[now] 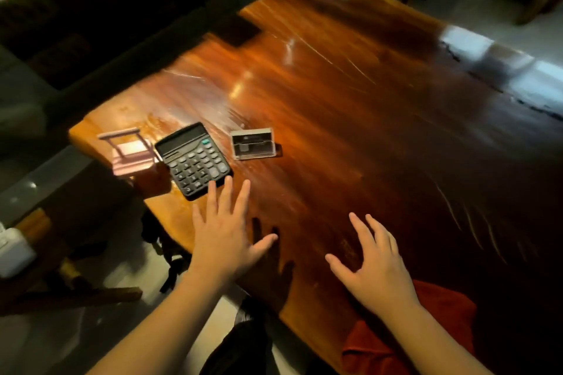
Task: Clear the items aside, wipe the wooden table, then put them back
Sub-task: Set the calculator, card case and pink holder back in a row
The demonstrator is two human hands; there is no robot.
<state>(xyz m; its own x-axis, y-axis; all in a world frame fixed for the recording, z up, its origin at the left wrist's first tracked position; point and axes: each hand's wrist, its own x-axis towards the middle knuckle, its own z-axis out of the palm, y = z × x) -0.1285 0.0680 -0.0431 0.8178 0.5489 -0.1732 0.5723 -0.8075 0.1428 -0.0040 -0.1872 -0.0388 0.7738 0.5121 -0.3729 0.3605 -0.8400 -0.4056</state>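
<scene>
A glossy wooden surface [350,106] is seen from above, somewhat blurred. Three items are grouped near its left corner: a black calculator [193,160], a small pink stand [129,152] touching the calculator's left side at the edge of the surface, and a clear plastic box [253,143] set apart to the calculator's right. The left hand [224,237] is held flat with fingers spread and nothing grasped; its fingertips lie at the near edge of the calculator, though contact cannot be told. The right hand [376,268] is likewise spread and empty, over bare wood well apart from the items. A red cloth [396,347] is bunched at the near edge of the surface, under the right forearm.
</scene>
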